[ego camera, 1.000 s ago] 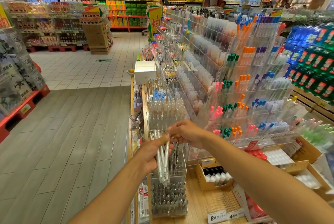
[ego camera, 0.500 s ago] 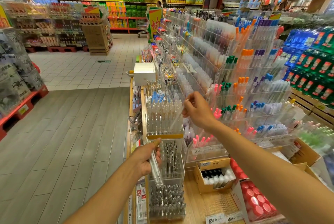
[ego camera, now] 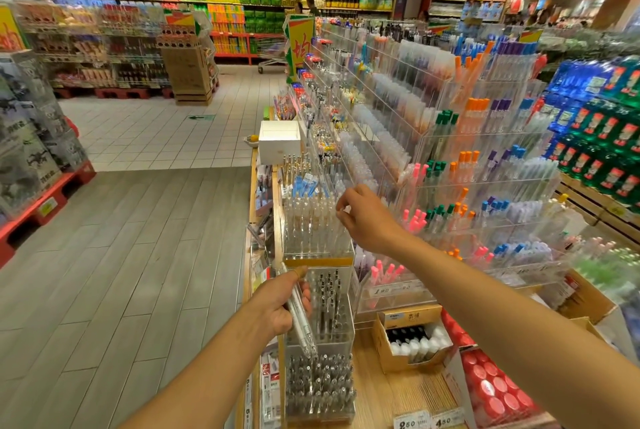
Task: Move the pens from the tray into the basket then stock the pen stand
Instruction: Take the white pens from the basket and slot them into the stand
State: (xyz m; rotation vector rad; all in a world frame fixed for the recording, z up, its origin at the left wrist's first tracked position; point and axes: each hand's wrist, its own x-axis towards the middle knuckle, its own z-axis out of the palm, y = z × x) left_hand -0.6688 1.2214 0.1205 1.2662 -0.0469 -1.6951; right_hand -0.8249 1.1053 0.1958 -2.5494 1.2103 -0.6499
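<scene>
Pens [ego camera: 300, 319]: clear bunch gripped in my left hand [ego camera: 277, 304], tips angled down beside pen stand [ego camera: 317, 290] | right hand [ego camera: 363, 217] over the stand's top tier, fingertips [ego camera: 341, 212] pinched together; can't tell if they hold a pen | tray, basket: can't see either

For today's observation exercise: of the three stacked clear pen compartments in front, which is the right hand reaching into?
The top compartment, holding pale, clear-barrelled pens; the right hand is at its upper edge.
</scene>
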